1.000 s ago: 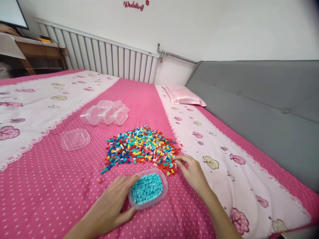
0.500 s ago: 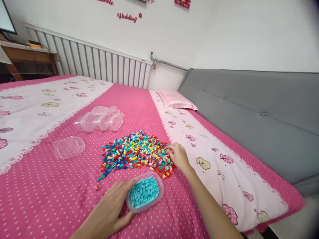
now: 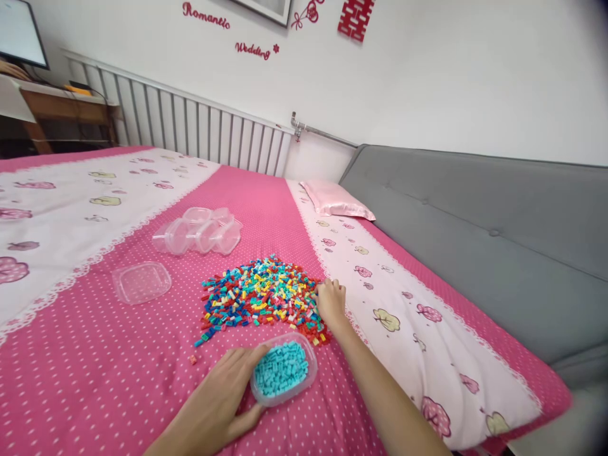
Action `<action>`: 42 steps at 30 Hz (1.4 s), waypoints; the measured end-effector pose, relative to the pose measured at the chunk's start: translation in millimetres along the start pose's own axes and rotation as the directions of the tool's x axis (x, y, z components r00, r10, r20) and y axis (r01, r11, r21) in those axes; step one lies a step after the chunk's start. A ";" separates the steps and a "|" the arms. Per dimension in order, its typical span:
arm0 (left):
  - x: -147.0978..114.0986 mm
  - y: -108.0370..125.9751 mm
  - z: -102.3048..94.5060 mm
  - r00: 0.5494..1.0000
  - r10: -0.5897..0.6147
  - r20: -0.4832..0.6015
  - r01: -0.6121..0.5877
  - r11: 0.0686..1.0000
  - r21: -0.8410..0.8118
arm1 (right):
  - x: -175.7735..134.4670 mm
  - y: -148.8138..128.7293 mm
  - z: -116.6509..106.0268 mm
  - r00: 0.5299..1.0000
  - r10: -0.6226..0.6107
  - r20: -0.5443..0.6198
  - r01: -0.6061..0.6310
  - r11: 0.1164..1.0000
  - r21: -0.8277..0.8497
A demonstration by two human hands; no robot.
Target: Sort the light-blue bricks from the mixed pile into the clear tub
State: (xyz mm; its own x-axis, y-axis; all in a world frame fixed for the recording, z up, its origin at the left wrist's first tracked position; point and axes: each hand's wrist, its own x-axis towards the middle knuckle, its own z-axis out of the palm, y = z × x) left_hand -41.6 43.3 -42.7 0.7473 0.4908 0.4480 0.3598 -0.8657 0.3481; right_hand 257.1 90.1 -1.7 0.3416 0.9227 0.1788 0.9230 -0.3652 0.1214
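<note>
A bed [image 3: 95, 380] with a pink, white-dotted cover carries everything here; pale strips printed with trees run along it to either side of the hands. The left hand [image 3: 223, 399] lies flat and relaxed on the cover, its fingers curved against the side of a small clear tub [image 3: 285, 373] filled with turquoise bricks, touching it rather than clasping it. Just beyond that tub spreads a pile of small mixed-colour bricks [image 3: 259, 294]. The right hand [image 3: 331, 303] rests at the pile's right edge, fingers curled down among the bricks; whether it pinches one cannot be told. Beyond the left hand and to its left lies a clear lid [image 3: 141, 282], flat on the cover, and farther off a cluster of empty clear tubs [image 3: 199, 223]. Past the right hand a pink pillow [image 3: 335, 199] sits by a grey padded headboard [image 3: 475, 240] that runs along the bed's right side. Far behind the pile a white radiator [image 3: 190, 123] lines the wall, which bears red lettering, and a wooden desk [image 3: 61, 114] stands in the far left corner.
</note>
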 end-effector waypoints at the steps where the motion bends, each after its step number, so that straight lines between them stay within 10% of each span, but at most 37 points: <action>1: -0.5 -0.3 0.6 1.000 -0.001 0.006 0.001 1.000 0.000 | -0.1 0.0 -0.1 1.000 -0.002 -0.001 0.002 1.000 -0.005; 29: -0.5 -0.3 -0.2 1.000 -0.011 0.009 0.011 1.000 -0.007 | 6.0 5.3 3.5 0.999 0.035 -0.020 -0.029 0.976 0.216; 42: 2.3 4.8 -4.2 0.999 -0.026 0.032 0.028 0.998 -0.061 | -37.2 30.3 -16.0 0.977 -0.037 -0.210 0.174 0.709 0.683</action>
State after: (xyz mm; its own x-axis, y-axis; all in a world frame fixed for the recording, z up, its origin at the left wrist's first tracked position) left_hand -40.5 40.7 -36.6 0.7552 0.5099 0.4120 0.3462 -0.8439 0.4100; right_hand 269.5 42.7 10.9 0.2623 0.8890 0.3753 0.8351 -0.0143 -0.5499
